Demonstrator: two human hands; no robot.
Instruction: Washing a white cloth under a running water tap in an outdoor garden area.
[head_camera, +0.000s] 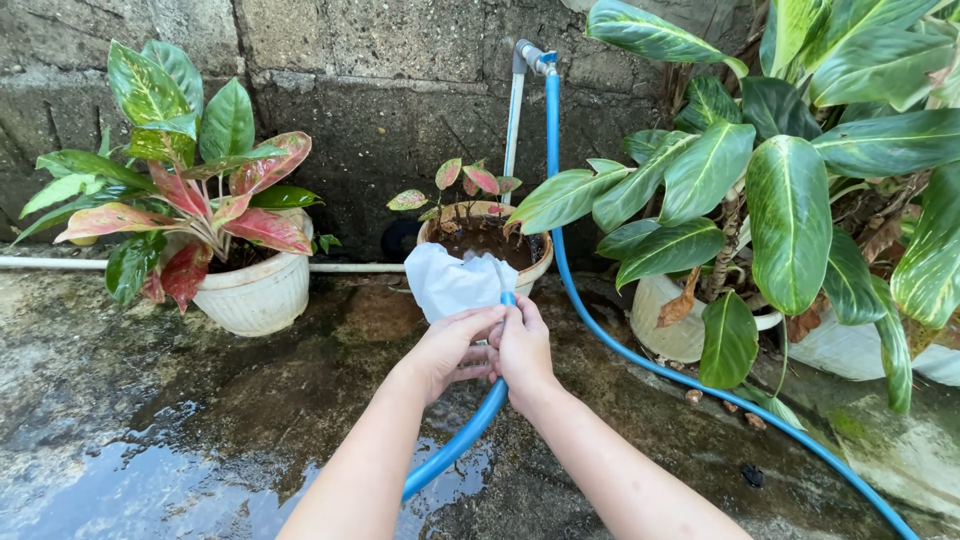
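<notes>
**A:** What fills the view, starting with the biggest things?

**B:** A rough grey block wall (400, 60) across the back, and a wet concrete floor (150, 420) with a puddle at lower left. On the right, a large green-leaved plant (790, 200) in a pale pot. On the left, a red-and-green leafed plant (190, 190) in a white ribbed pot (260, 295). Between them, against the wall, a small tan pot (485, 240) of dark soil with a few pink leaves.

**A:** And the hose?

**B:** A blue hose (640, 355) drops from a tap (535, 55) high on the wall, curves along the floor to the lower right edge, and a second stretch of it rises from the bottom centre up into the hands.

**A:** What are the hands doing?

**B:** Both bare arms reach in from the bottom. The left hand (450, 345) is curled around the bunched lower part of a white plastic bag (450, 280), fingers closed on it. The right hand (522, 350) is clenched around the hose near its end, just below the bag. The two hands touch each other.

**A:** Where is the bag relative to the grip?

**B:** It puffs out directly above the hands, its neck gathered around the hose end, a sliver of blue showing at its right side. It sits in front of the small tan pot. Whether the bag is tied on, I cannot tell.
</notes>
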